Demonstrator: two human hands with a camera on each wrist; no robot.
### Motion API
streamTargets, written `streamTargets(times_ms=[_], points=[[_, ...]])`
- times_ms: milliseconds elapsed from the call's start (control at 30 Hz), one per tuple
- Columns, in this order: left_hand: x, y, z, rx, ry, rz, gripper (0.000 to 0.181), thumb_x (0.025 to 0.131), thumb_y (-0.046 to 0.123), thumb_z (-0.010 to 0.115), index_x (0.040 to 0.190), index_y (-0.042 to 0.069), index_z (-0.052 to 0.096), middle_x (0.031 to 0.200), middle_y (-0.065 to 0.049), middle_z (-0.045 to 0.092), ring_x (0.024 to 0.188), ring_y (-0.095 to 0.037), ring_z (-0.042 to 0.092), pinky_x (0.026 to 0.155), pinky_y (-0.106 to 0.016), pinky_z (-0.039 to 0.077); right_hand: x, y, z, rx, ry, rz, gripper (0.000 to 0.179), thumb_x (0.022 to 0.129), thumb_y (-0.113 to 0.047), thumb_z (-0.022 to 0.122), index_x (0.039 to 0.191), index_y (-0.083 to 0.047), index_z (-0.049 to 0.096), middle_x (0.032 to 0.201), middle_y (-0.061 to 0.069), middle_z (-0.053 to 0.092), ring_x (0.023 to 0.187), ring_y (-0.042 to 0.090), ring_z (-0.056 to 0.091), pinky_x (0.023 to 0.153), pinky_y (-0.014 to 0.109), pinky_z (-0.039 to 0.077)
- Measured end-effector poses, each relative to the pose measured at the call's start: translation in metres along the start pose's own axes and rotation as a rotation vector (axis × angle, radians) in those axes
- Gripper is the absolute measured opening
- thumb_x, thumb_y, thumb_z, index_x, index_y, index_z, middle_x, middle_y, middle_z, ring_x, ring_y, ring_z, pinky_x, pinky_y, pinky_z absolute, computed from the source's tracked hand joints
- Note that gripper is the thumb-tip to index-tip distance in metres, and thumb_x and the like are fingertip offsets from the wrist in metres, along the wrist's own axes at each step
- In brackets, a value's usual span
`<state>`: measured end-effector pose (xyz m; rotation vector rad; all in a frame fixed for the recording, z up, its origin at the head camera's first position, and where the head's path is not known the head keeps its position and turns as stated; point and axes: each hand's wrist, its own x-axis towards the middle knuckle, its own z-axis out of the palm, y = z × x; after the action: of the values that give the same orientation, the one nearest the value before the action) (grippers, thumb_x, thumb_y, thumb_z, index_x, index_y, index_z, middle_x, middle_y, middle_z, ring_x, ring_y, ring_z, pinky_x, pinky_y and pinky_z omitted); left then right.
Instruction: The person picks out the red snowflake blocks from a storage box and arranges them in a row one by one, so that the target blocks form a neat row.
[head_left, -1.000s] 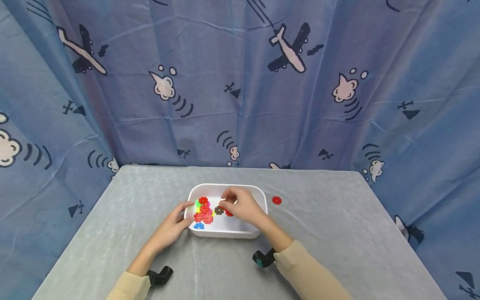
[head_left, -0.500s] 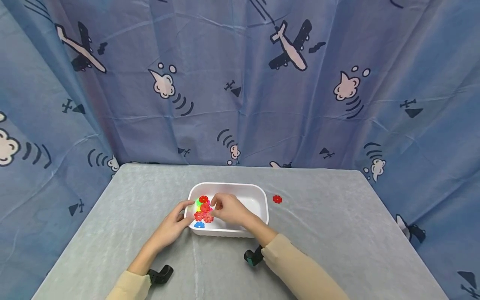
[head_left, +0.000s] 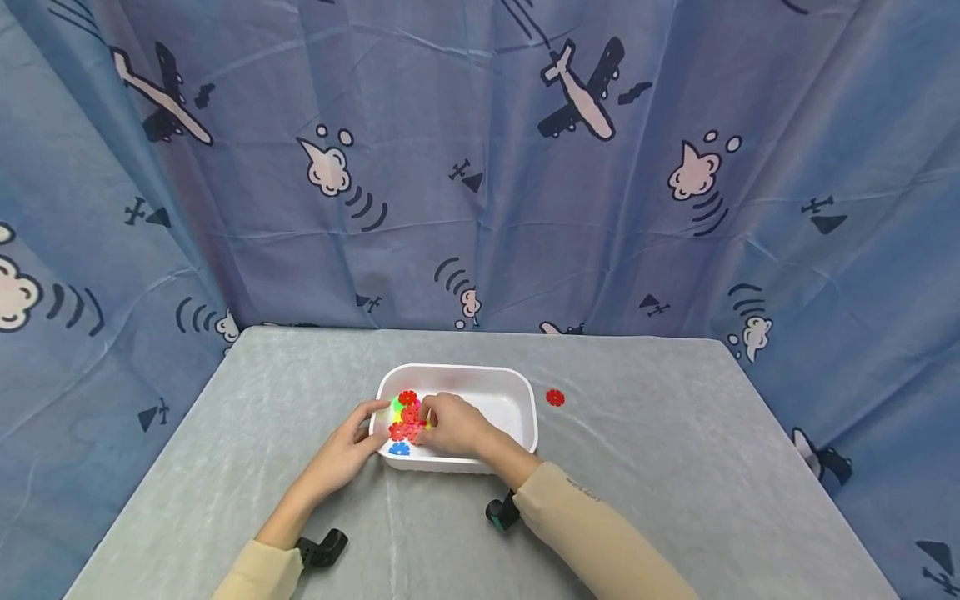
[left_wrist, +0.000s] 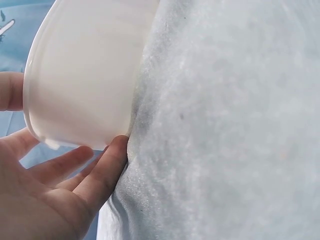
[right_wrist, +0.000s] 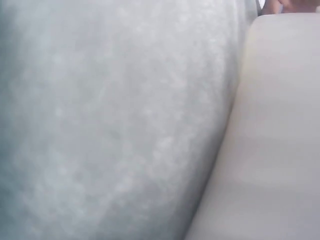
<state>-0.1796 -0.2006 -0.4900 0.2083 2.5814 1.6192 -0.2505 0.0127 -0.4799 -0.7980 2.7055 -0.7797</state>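
A white plastic tray stands on the table, with a cluster of flower-shaped discs at its left end. Red discs make up most of the visible cluster; a blue disc lies nearest the front, and green and yellow show among them. My left hand grips the tray's left end. In the left wrist view, that hand's thumb is at the rim and its fingers touch the outer wall. Inside the tray, my right hand bends its fingers at the cluster's right side. Whether it pinches a disc is unclear.
One red disc lies outside the tray, to its right, on the grey cloth-covered table. Behind the table hangs a blue curtain printed with airplanes. The right wrist view is mostly tablecloth and tray wall.
My right hand has moved left inside the tray, from the middle to the cluster. The dark disc seen near its fingertips is now out of sight. My left hand stays on the tray.
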Motion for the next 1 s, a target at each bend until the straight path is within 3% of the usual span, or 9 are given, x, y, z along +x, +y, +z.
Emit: streamTargets(times_ms=[233,433,1000], points=[[0.0005,-0.0005,-0.0003,-0.011,-0.001,-0.005,0.047,0.103,0.019,0.059,0.148,0.012,0.047,0.155,-0.025,0.041,0.132,-0.048,0.051,0.105,-0.057,0.045,0.0015,0.0003,0.0052,-0.081,-0.016,0.019,0.023,0.085,-0.028,0.082,0.093,-0.018,0.063,0.08,-0.005,0.053,0.073,0.012,0.051,0.065,0.026,0.043],[0.001,-0.0004,0.0003,-0.003,0.003,-0.006,0.047,0.103,0.019,0.06,0.148,0.013,0.047,0.154,-0.024,0.042,0.13,-0.046,0.053,0.104,-0.056,0.046,0.0001,-0.0009,0.0043,-0.087,-0.021,0.018,0.02,0.085,-0.025,0.08,0.094,-0.018,0.064,0.081,-0.006,0.054,0.076,0.012,0.052,0.068,0.027,0.044],[0.0022,-0.002,0.0002,0.002,0.0,0.002,0.047,0.103,0.019,0.06,0.147,0.013,0.048,0.153,-0.022,0.043,0.131,-0.046,0.052,0.105,-0.056,0.045,-0.0043,-0.0005,0.0021,0.11,0.012,-0.015,0.02,0.088,-0.006,0.076,0.095,-0.015,0.06,0.071,-0.004,0.057,0.063,0.01,0.051,0.062,0.024,0.042]])
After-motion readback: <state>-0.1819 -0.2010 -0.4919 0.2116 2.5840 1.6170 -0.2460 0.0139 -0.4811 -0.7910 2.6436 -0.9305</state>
